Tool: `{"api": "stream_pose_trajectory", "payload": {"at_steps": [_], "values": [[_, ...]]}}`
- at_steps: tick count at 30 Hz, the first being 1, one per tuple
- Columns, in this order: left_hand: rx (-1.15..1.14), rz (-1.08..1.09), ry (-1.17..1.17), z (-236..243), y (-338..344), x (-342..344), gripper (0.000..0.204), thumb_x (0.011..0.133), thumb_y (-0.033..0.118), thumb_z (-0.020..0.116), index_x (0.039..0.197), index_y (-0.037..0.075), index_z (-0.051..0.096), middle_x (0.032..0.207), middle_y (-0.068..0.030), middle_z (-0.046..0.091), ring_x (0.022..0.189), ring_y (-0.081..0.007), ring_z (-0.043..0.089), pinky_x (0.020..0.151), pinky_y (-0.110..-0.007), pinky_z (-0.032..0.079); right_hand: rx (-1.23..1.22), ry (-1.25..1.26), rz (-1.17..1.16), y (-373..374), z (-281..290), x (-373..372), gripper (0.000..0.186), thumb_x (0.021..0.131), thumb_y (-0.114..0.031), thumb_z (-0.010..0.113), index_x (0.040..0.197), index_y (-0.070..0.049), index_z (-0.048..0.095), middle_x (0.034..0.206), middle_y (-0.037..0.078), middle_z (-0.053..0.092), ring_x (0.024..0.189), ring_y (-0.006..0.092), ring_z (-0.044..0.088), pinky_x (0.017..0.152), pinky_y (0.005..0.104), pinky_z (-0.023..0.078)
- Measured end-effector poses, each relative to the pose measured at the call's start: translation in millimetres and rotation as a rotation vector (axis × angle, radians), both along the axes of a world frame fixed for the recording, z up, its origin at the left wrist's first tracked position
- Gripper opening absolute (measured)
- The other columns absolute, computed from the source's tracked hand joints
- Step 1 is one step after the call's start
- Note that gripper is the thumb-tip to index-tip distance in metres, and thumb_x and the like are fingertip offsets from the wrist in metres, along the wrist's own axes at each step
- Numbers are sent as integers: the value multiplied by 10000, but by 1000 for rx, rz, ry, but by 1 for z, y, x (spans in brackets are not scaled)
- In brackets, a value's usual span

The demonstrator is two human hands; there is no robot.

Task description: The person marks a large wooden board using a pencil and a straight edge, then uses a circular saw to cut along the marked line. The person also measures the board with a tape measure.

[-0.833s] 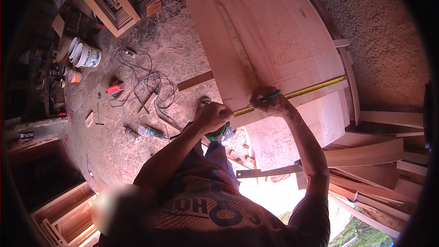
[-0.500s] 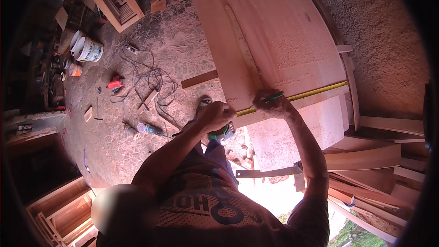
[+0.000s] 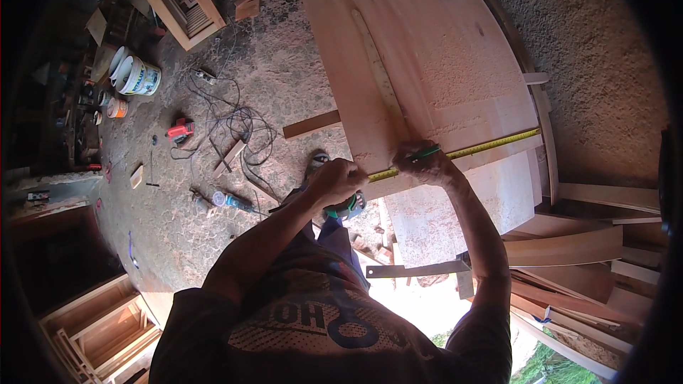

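Observation:
A yellow measuring tape lies stretched across a wide wooden board, from my left hand to the board's right edge. My left hand is closed round the tape's near end, at the board's left edge. Beneath that hand shows something green, partly hidden; whether it is the tape's case I cannot tell. Over the tape, my right hand grips a slim green pencil and rests on the board. Under the tape runs a pale wooden strip. A long thin strip lies lengthwise on the board.
A square with a dark blade sits at the board's near edge. Stacked planks lie at the right. On the floor at the left are tangled cables, a red power tool, a blue tool and white buckets.
Both hands, the tape and the pencil stay nearly where they were. The picture has become a little darker.

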State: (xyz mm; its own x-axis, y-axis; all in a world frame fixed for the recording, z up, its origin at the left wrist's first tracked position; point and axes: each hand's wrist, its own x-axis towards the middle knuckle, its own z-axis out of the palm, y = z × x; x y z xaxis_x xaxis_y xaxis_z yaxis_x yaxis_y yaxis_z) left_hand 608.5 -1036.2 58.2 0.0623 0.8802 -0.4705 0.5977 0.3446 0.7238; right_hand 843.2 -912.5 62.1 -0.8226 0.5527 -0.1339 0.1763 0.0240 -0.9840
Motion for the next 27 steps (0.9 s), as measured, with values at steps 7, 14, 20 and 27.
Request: {"api": "stream_pose_trajectory", "payload": {"at_steps": [7,14,20,27], "values": [[-43,14,-9,3,1,1,301,862,297,667,708,39,648,578,-53,549,569,-121,549,594,-360,450,108,-61,72,5,-5,2,76,895,-92,697,836,-71,655,739,-4,645,706,78,617,635,270,519],[0,-10,-2,2,1,0,317,867,293,662,693,31,623,573,-51,542,563,-119,541,588,-361,447,41,-35,-8,0,2,1,79,894,-98,713,839,-74,662,742,-21,649,701,64,599,628,257,509],[-25,4,-14,4,1,0,312,871,297,661,704,35,637,576,-50,547,567,-112,542,587,-353,447,65,-124,28,3,2,1,77,883,-84,737,853,-102,669,747,-37,645,701,54,583,609,246,495],[-63,11,-13,6,2,1,302,872,307,670,739,36,669,592,-58,570,583,-118,562,597,-350,457,164,-49,16,2,-12,5,84,875,-80,737,856,-121,666,739,-44,624,697,46,564,598,239,478]]}}
